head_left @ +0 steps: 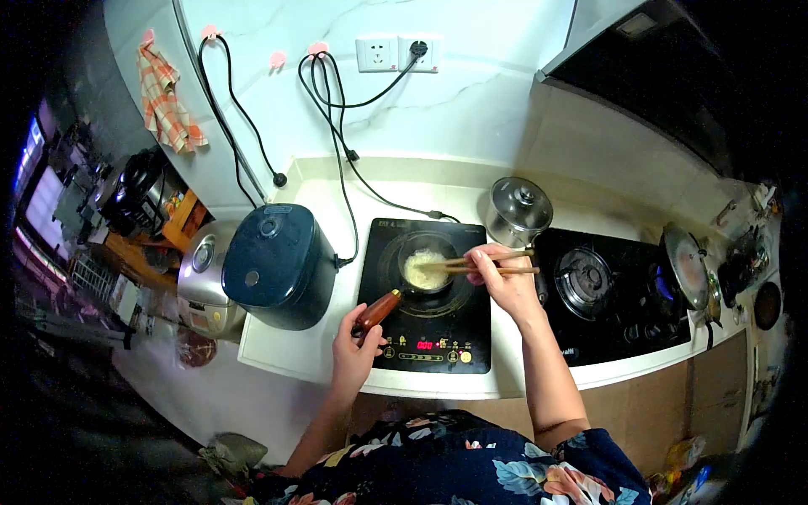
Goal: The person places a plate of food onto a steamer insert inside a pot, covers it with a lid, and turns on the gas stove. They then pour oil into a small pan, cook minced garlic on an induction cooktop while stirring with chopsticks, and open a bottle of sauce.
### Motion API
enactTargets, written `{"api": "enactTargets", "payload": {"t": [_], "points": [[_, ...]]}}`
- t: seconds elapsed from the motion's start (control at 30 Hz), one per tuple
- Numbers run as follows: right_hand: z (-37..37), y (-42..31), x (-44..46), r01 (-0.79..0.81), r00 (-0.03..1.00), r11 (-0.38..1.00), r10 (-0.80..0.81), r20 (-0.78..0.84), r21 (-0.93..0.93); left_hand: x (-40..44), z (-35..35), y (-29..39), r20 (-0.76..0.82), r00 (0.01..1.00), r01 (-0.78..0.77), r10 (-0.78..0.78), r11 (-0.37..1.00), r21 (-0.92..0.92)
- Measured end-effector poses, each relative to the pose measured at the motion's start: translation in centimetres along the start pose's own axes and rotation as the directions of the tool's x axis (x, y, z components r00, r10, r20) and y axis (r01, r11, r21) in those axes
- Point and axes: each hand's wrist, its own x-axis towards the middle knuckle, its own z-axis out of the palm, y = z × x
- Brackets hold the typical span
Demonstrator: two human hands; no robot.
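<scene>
A small dark saucepan [406,284] sits on the black induction cooktop [471,337], whose panel shows red digits. My left hand [355,349] is closed round the end of its reddish-brown wooden handle [379,310]. Pale yellowish food [423,271] lies in the pan; what kind I cannot make out. Wooden chopsticks [513,270] are gripped in my right hand [498,276], to the right of the pan, and their tips reach into the food.
A dark blue rice cooker [278,265] stands left of the cooktop, with a silver cooker [206,278] beside it. Behind to the right is a lidded steel pot [519,215]. A gas hob [585,286] with a blue flame lies further right. Black cords [345,109] hang on the wall.
</scene>
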Motion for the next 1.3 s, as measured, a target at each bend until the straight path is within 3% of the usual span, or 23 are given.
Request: {"api": "enactTargets", "payload": {"t": [0.03,0.17,0.3,0.4,0.53,0.73,0.77,0.9,1.07,1.13,1.27,1.3], "points": [[0.4,0.4,0.4,0.049,0.997,0.998,-0.05,-0.05,-0.031,0.0,0.0,0.0,0.001,1.0,0.008,-0.008,1.0,0.009],[0.6,0.7,0.3,0.108,0.994,0.989,-0.107,0.015,-0.099,0.1,0.0,0.6,0.002,1.0,0.004,-0.004,0.999,0.048],[0.2,-0.5,-0.8,-0.035,0.992,0.999,0.03,0.119,0.04,-0.1,0.0,0.6,-0.003,1.0,-0.001,0.001,1.0,0.026],[-0.4,-0.5,0.0,0.131,0.991,0.98,-0.131,0.01,-0.149,0.0,0.0,0.3,-0.009,1.0,0.002,-0.002,0.999,0.034],[-0.7,-1.2,-0.2,0.145,0.989,0.934,-0.146,0.022,-0.327,0.2,-0.1,0.2,-0.003,1.0,-0.002,0.002,1.0,0.019],[0.8,-1.6,-0.8,0.087,0.995,0.99,-0.082,0.051,-0.111,0.2,0.1,0.4,-0.016,1.0,0.01,-0.009,0.999,0.031],[1.1,-1.8,-0.8,-0.014,0.998,0.999,0.017,0.066,-0.038,0.2,0.1,0.4,-0.022,1.0,0.014,-0.013,0.999,0.039],[2.0,0.6,-0.1,-0.031,0.999,0.992,0.034,-0.03,0.12,0.1,0.2,0.7,-0.022,1.0,0.02,-0.019,0.999,0.047],[-0.2,1.9,-0.1,-0.124,0.978,0.988,0.137,-0.157,0.091,0.0,0.1,0.5,-0.026,1.0,0.004,-0.003,1.0,0.025],[-1.1,0.8,-0.5,-0.161,0.976,0.985,0.168,-0.136,0.057,-0.1,0.1,0.6,-0.03,1.0,0.004,-0.003,0.999,0.031],[0.1,1.4,-0.9,-0.214,0.975,0.921,0.22,0.016,0.325,0.1,0.1,0.3,-0.023,1.0,-0.006,0.007,0.998,0.06],[0.6,1.7,-0.9,-0.207,0.978,0.929,0.208,0.031,0.307,0.2,0.1,0.3,-0.016,1.0,-0.018,0.019,0.998,0.067]]}}
